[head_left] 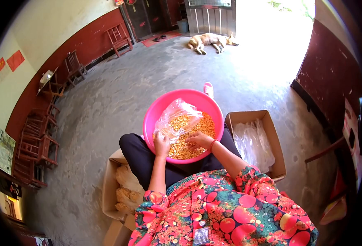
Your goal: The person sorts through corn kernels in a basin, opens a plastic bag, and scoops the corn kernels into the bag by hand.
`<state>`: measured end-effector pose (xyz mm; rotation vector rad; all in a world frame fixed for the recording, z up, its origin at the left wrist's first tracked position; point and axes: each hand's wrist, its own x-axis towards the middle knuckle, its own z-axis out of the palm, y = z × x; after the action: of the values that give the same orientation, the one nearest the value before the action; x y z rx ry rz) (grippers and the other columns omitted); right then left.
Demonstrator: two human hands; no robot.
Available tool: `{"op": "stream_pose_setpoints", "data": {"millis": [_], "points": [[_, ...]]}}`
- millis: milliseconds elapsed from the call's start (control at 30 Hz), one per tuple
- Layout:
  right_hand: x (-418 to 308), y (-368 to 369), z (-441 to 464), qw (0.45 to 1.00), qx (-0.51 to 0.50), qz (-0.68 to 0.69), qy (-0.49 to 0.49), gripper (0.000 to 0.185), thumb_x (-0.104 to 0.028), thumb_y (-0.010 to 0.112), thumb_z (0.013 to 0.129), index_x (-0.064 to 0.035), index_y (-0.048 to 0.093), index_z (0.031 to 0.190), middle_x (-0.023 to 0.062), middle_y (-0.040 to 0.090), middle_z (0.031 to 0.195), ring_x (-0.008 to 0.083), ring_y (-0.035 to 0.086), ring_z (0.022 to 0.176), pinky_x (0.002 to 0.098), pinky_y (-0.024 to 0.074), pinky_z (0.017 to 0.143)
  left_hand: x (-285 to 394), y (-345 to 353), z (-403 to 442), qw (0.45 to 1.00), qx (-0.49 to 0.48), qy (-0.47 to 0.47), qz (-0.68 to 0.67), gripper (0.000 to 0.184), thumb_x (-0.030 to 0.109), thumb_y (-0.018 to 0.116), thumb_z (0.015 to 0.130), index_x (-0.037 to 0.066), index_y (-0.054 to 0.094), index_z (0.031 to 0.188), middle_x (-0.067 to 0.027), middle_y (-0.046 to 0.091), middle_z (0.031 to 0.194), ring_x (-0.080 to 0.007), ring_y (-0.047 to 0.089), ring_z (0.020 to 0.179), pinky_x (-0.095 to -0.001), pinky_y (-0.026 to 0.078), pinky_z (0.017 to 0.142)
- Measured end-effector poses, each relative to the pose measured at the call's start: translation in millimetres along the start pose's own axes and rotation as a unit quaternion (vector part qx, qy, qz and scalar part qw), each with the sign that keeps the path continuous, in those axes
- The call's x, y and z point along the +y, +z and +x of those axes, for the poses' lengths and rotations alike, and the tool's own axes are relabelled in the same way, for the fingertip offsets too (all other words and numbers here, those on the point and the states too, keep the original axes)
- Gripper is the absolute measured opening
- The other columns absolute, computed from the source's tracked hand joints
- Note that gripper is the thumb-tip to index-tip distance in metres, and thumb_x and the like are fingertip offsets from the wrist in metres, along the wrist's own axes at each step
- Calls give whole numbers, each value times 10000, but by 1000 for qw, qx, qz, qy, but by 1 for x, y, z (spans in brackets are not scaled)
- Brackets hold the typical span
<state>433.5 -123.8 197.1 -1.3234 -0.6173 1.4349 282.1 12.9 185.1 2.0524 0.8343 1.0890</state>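
Seemingly gathers kernels [205, 125] in the near pink basin [150, 110], pinches 1 clear bag [177, 112] over them with the left hand [161, 144], half-curls the right hand [199, 140] with grip unclear, and likely needs the bag open next.

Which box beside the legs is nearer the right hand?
The box on the person's right, holding clear plastic. The box on the left, with yellowish bundles, lies farther from the right hand.
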Motion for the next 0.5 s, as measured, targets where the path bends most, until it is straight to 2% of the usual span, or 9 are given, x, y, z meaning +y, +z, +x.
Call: {"op": "stream_pose_setpoints", "data": {"millis": [167, 200, 233, 300, 333, 367, 433, 467, 500], "points": [[0, -4, 6, 995, -22, 95, 15, 202, -124, 492, 814, 26, 548, 937, 105, 570, 795, 189, 589, 696, 299, 515, 602, -2, 0, 2, 1000, -12, -11, 1, 283, 70, 522, 695, -63, 507, 945, -243, 554, 872, -369, 534, 840, -386, 414, 751], [1, -10, 16, 939, -38, -220, -262, 188, -117, 503, 804, 15, 553, 929, 107, 573, 803, 201, 586, 714, 304, 507, 627, -1, 0, 2, 1000, -12, -12, -23, 284, 75, 528, 693, -64, 509, 940, -243, 555, 869, -367, 538, 835, -385, 417, 746], [-1, -13, 22, 714, -46, -497, -491, 176, -110, 514, 794, 3, 558, 920, 108, 577, 810, 214, 584, 733, 310, 499, 653, 4, -2, 2, 999, -11, -14, -47, 286, 80, 534, 690, -66, 511, 935, -243, 557, 867, -364, 541, 831, -384, 419, 741], [-27, 7, 30, 917, 0, -328, -226, 180, -127, 582, 724, -49, 577, 886, 128, 576, 805, 255, 566, 786, 331, 454, 745, 12, -5, 1, 999, -18, -16, -37, 285, 75, 527, 688, -69, 511, 934, -241, 558, 869, -363, 542, 828, -384, 422, 737], [-46, 9, 34, 754, 41, -593, -279, 199, -153, 603, 701, -63, 580, 878, 136, 573, 786, 261, 560, 799, 335, 441, 763, 14, -6, 2, 999, -24, -19, -27, 284, 70, 521, 687, -72, 510, 933, -239, 560, 871, -362, 543, 825, -383, 424, 733], [-53, 5, 45, 755, 44, -591, -281, 199, -153, 603, 701, -63, 580, 878, 136, 573, 786, 261, 560, 799, 335, 441, 763, 14, -6, 2, 999, -26, -16, -25, 284, 70, 521, 687, -72, 510, 933, -239, 560, 871, -362, 543, 825, -383, 424, 733], [-56, -1, 67, 647, 110, -556, -510, 230, -189, 592, 698, -58, 580, 886, 157, 582, 766, 258, 569, 763, 337, 443, 741, 15, -7, 2, 996, -53, -45, -56, 303, 61, 504, 685, -79, 506, 953, -239, 562, 880, -361, 544, 836, -380, 423, 742], [-53, 2, 73, 646, 115, -555, -512, 230, -189, 592, 698, -58, 580, 886, 157, 582, 766, 258, 569, 763, 337, 443, 741, 11, -5, 2, 996, -56, -41, -54, 303, 61, 504, 685, -79, 506, 953, -239, 562, 880, -361, 544, 836, -380, 423, 742], [-47, 7, 79, 764, 211, -437, -425, 229, -194, 567, 705, -52, 581, 884, 169, 585, 783, 269, 573, 756, 348, 444, 736, 4, -3, 2, 996, -56, -45, -49, 325, 53, 509, 694, -71, 499, 995, -211, 567, 916, -305, 553, 860, -345, 429, 752]]}}
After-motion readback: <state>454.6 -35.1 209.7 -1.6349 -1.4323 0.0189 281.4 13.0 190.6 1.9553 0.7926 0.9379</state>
